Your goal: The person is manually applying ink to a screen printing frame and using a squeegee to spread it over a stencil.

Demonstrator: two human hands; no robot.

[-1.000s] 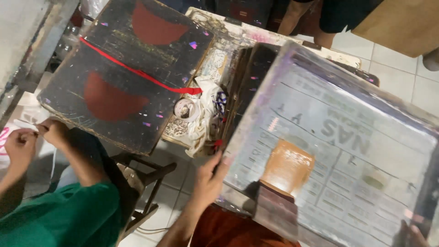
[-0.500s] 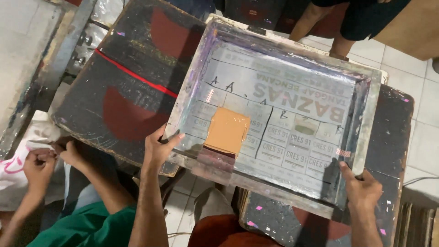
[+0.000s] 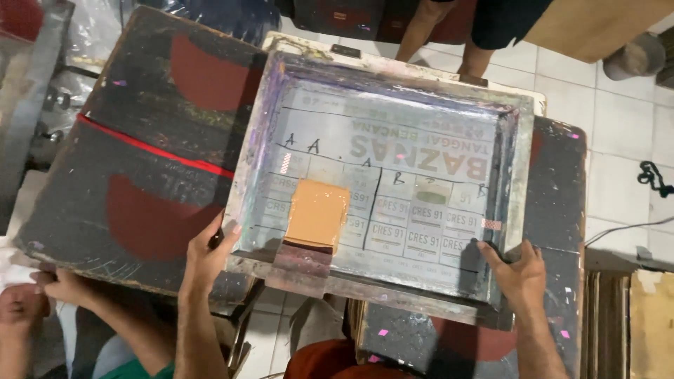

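I hold a large screen-printing frame (image 3: 509,175) with a pale mesh covered in mirrored lettering and small boxes. My left hand (image 3: 208,253) grips its near left edge and my right hand (image 3: 516,274) grips its near right corner. An orange-brown square patch (image 3: 317,214) lies on the mesh near the front rim. The frame hovers flat over two dark printing boards: one (image 3: 133,161) at the left with red half-circle marks and a red stripe, another (image 3: 558,210) at the right, mostly hidden beneath it.
Another person's hands (image 3: 53,291) rest at the left board's near edge, green sleeve below. Someone's legs (image 3: 449,31) stand beyond the frame on white floor tiles. A black cable (image 3: 653,175) lies at the right. Wooden boards (image 3: 649,323) sit at the lower right.
The frame has swung from a steep tilt at the right to lying flat and centred over the boards. My hands settled on its near corners.
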